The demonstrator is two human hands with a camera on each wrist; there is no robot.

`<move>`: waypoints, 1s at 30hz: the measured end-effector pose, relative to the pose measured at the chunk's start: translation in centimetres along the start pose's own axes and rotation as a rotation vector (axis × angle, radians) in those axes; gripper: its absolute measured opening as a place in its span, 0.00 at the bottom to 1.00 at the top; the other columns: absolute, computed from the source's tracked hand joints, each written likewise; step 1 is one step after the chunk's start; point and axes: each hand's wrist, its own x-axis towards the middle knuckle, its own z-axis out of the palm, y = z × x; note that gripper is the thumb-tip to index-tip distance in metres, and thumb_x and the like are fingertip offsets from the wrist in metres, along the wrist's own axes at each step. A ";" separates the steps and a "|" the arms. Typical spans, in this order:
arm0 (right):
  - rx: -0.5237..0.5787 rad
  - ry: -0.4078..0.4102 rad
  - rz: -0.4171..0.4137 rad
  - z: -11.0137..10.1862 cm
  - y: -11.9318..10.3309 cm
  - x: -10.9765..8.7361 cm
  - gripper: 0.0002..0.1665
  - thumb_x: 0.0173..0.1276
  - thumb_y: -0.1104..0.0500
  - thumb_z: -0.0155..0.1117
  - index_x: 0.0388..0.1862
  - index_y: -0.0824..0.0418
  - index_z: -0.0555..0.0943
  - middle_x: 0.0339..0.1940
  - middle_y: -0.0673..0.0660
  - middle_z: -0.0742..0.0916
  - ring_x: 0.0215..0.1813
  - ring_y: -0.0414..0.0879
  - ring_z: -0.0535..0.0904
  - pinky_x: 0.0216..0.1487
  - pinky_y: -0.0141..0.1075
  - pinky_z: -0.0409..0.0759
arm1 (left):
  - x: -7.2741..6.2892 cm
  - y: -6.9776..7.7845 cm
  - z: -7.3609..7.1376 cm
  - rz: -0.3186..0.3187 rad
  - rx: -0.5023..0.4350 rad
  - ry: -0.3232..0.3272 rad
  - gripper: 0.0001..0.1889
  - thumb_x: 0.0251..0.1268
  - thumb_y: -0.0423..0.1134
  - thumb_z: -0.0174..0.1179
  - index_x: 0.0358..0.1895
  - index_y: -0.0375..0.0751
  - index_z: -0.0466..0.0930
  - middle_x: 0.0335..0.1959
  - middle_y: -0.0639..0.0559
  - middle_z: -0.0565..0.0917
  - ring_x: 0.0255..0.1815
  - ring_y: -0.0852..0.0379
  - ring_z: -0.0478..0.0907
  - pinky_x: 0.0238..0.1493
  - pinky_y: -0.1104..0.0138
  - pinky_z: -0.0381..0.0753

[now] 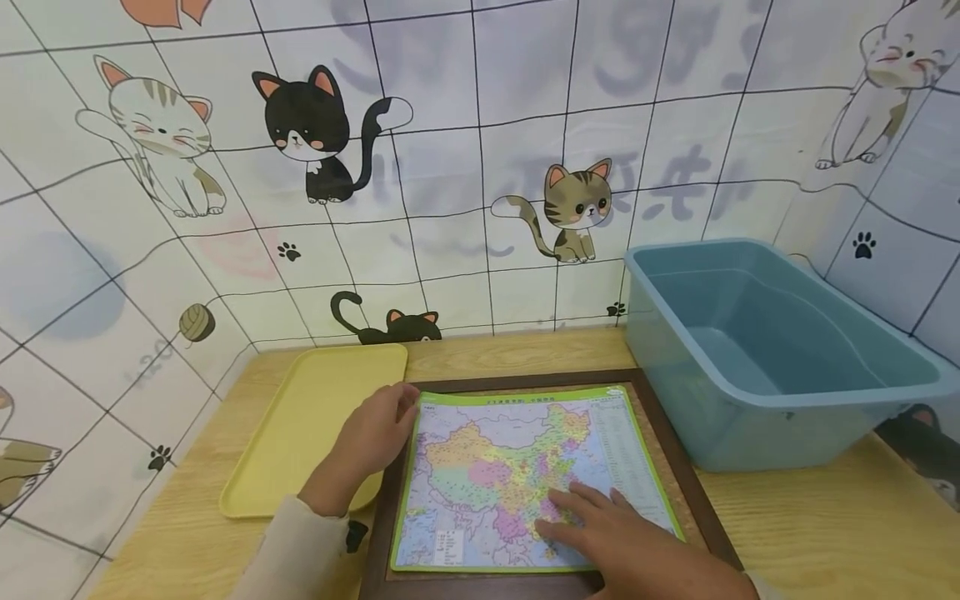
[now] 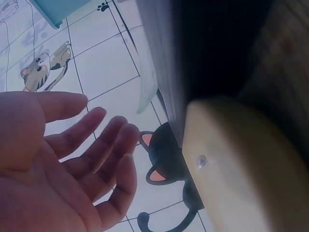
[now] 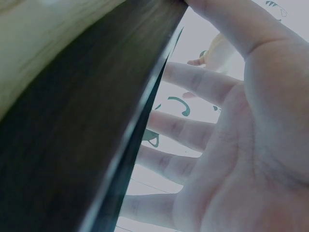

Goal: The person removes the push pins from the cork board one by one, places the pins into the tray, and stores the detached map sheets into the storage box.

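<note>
A map sheet (image 1: 487,442) with a green border lies flat on a cork board (image 1: 675,492) in a dark brown frame (image 1: 677,454). My left hand (image 1: 378,429) is at the map's upper left corner, fingertips right at its edge. Its fingers look loosely bent with nothing between them in the left wrist view. Over the lower right of the map, my right hand (image 1: 615,537) lies palm down, fingers spread across the printed surface. The right wrist view shows those fingers (image 3: 188,82) straight and apart, their tips hidden by the board's dark edge.
Left of the board, a yellow tray (image 1: 318,417) lies on the wooden table (image 1: 787,517). A deep blue plastic tub (image 1: 750,433) stands to the right, close beside the frame. Behind rises a wall (image 1: 450,167) with a cat pattern.
</note>
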 end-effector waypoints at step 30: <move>-0.036 0.001 -0.011 -0.1 0.0 0.2 0.52 0.51 0.29 0.70 0.74 0.44 0.69 0.76 0.60 0.69 0.75 0.69 0.63 0.59 0.72 0.69 | -0.7 0.0 0.8 0.015 0.157 -0.123 0.22 0.71 0.43 0.61 0.66 0.44 0.75 0.63 0.44 0.81 0.55 0.50 0.80 0.51 0.53 0.81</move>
